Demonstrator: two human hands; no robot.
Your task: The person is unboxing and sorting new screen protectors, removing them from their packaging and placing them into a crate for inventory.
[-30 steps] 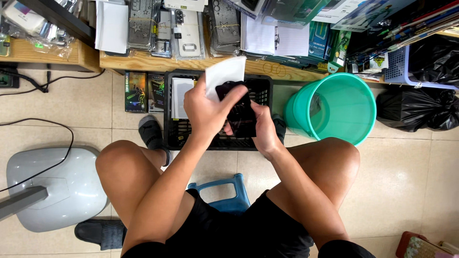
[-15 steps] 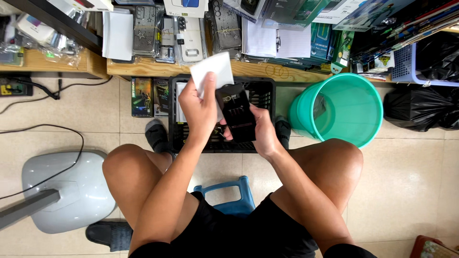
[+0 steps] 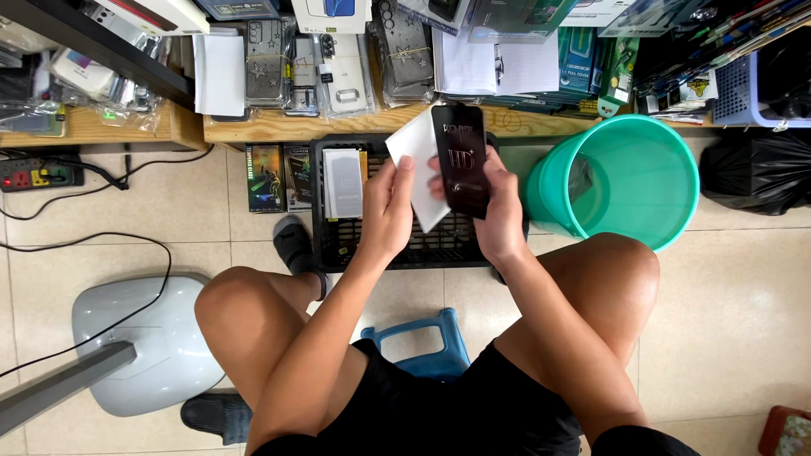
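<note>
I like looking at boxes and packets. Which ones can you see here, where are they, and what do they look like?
Black flat packet: held in the right hand, tall rectangle with pale print.
White sleeve: in the left hand, plain flat paper.
Grey-white packet: in the black crate, rectangular.
Dark packets: on the floor left of the crate, dark with green.
Phone case packs: on the wooden shelf, clear and white.

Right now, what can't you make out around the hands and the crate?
Head view only:
- white sheet: middle hidden behind the black flat pack and left hand.
- right hand: fingertips hidden behind the pack.
- black crate: its contents largely covered by both hands.
- green bin: bottom unclear.
</note>
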